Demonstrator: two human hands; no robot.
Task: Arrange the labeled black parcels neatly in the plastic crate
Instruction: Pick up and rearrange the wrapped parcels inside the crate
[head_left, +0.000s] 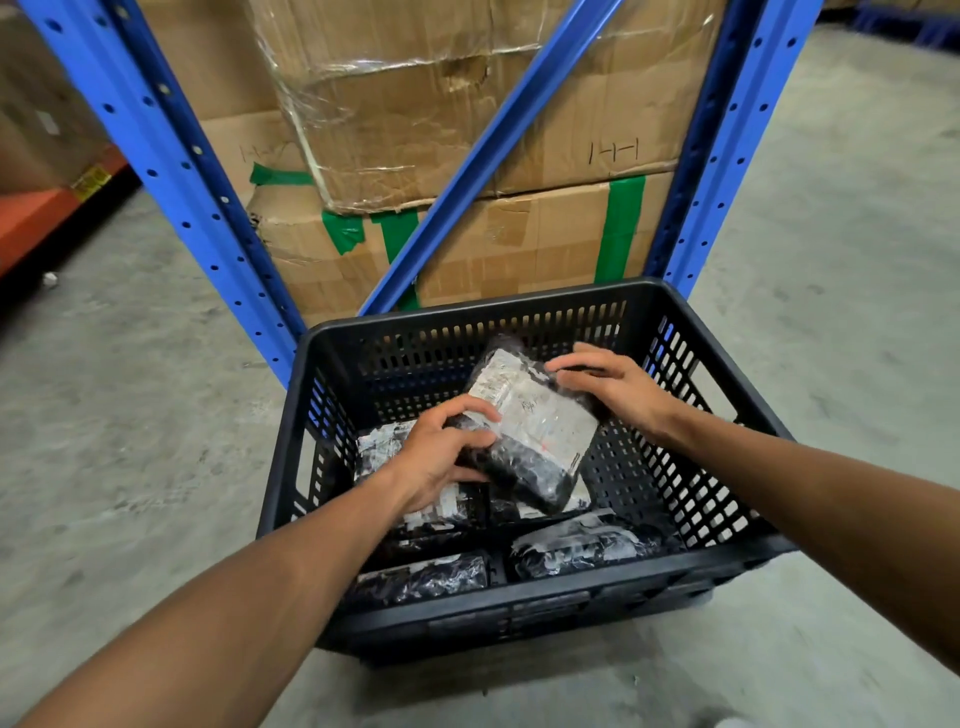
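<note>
A black slatted plastic crate (519, 312) stands on the concrete floor. Both my hands are inside it. My left hand (436, 460) grips the near left edge of a black parcel (535, 436) with a white label on top, held tilted above the crate's bottom. My right hand (613, 387) rests with spread fingers on that parcel's far right corner. Beneath it lie several other labeled black parcels: one at the left (379, 447) partly under my left hand, one at the near left (426, 577) and one at the near right (582, 545).
A blue steel rack (171, 171) with a diagonal brace (498, 150) stands right behind the crate, holding stacked cardboard boxes (467, 104) with green tape. An orange shelf beam (31, 218) is at the far left. Grey concrete floor (130, 441) surrounds the crate.
</note>
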